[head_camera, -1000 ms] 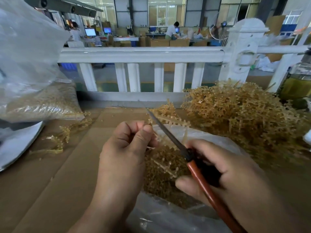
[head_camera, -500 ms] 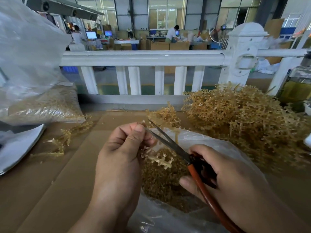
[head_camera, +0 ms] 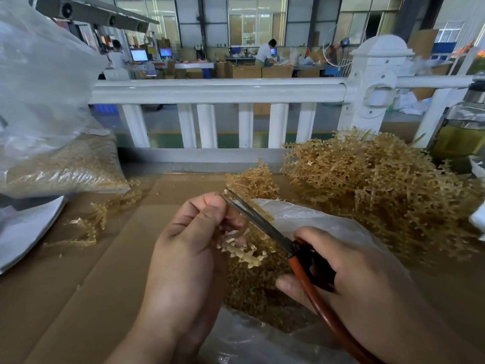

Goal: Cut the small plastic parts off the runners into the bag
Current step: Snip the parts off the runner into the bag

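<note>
My left hand [head_camera: 194, 243] pinches a tan plastic runner [head_camera: 242, 252] with small parts on its branches, held over the open clear plastic bag [head_camera: 328, 222]. My right hand [head_camera: 349, 279] grips red-handled scissors [head_camera: 262, 223]; their blades lie almost together against the runner's upper end, right beside my left thumb. The bag holds a heap of cut tan parts [head_camera: 252, 290].
A big pile of uncut runners [head_camera: 380, 185] lies at the right, a smaller clump [head_camera: 252, 181] behind the bag. Loose runners [head_camera: 97, 219] lie on the cardboard at left. A filled clear bag [head_camera: 60, 164], a white railing [head_camera: 217, 90] and a glass bottle [head_camera: 462, 132] surround the work area.
The scissor blades opened half a second ago and have now come nearly together on the runner's top. The runner hangs lower from my left fingers.
</note>
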